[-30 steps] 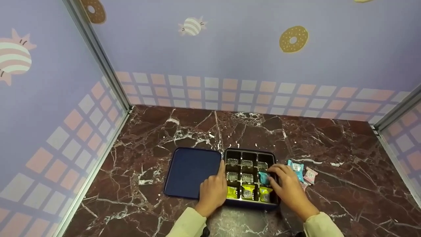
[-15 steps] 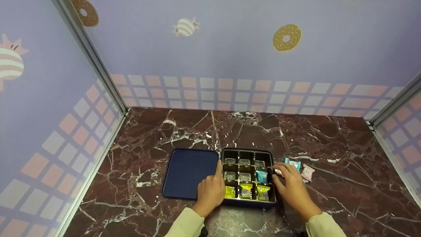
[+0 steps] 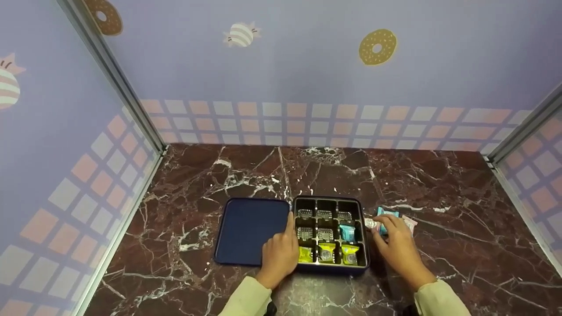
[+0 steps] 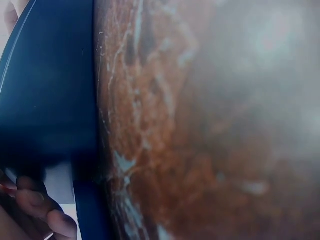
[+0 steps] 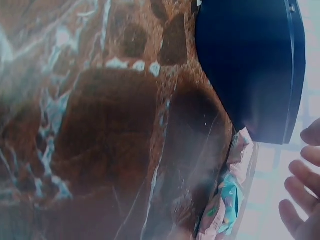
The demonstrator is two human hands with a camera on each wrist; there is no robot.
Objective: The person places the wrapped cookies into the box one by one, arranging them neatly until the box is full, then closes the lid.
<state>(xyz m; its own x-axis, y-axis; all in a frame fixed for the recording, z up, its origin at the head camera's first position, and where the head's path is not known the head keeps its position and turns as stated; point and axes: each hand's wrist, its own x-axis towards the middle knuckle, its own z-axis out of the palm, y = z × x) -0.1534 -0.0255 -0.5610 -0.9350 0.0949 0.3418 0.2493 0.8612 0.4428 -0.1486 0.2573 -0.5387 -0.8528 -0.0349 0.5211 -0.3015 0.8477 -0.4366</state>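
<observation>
A dark blue box with a divided black insert lies in front of me in the head view. Yellow wrapped candies fill its front row, and a blue wrapped candy sits in the right compartment of the middle row. My left hand rests at the box's left side, index finger straight along the edge. Over loose candies right of the box is my right hand, its fingers spread and slightly bent in the right wrist view. Beneath and around it lie a pink candy and a blue candy.
The box's flat blue lid lies to its left, partly behind my left hand. Another pink candy is partly hidden beyond my right hand. Patterned panels wall in the dark red marbled tabletop.
My right hand has let go of the blue candy in the box's middle row and moved right, to the loose candies. The left hand stays at the box.
</observation>
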